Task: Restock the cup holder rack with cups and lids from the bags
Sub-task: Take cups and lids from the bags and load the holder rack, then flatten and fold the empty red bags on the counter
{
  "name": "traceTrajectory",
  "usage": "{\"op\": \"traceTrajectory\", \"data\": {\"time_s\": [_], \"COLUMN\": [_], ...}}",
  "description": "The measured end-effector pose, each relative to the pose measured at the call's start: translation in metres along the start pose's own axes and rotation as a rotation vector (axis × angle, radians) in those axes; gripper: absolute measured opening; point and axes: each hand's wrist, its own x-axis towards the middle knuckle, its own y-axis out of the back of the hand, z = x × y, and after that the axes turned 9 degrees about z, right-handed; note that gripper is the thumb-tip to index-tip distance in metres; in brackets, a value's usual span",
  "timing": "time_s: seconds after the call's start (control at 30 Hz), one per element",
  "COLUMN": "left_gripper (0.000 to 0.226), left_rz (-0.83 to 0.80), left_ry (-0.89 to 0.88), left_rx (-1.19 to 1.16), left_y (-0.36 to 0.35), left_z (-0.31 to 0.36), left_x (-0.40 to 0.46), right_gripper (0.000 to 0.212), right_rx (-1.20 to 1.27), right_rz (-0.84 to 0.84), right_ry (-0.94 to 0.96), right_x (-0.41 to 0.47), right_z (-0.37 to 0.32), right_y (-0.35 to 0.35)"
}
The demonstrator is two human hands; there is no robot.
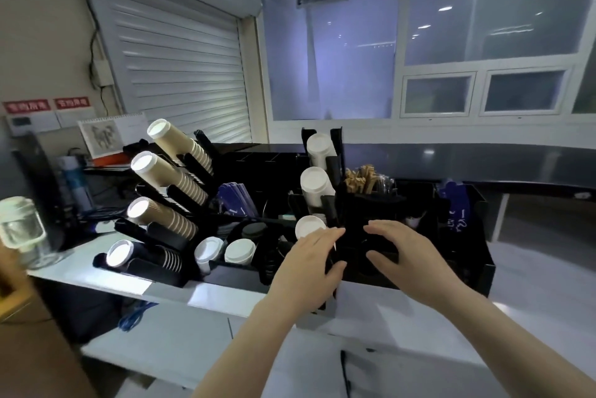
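Both hands — left hand [309, 255] and right hand [406, 252] — reached with loosely spread fingers toward a dark stack of black lids [354, 255] between them; whether they gripped it I cannot tell. The cup holder rack [167, 236] sat at ten o'clock on the table [532, 272]. Lids are light and slippery — best squeezed at the sides.

We cannot read any wording here. Far to the left of our left hand [306, 264], two red signs [46, 104] on the wall carry white characters too blurred to make out. To the right of our right hand [408, 257], a blue packet [458, 207] in the rack shows white marks, likewise illegible.
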Motion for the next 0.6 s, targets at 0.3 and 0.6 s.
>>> {"op": "traceTrajectory", "data": {"time_s": [0.3, 0.6], "left_gripper": [0.053, 0.054], "left_rz": [-0.176, -0.409], "left_ry": [-0.076, -0.297], "left_rx": [-0.105, -0.274], "left_y": [-0.072, -0.189], "left_z": [0.059, 0.165], "left_x": [-0.004, -0.012], "right_gripper": [0.035, 0.038], "right_rx": [-0.101, -0.256], "right_rz": [-0.018, 0.087], "right_ry": [-0.217, -0.615], "right_x": [-0.074, -0.202], "right_z": [0.059, 0.116], "right_y": [0.057, 0.15]}}
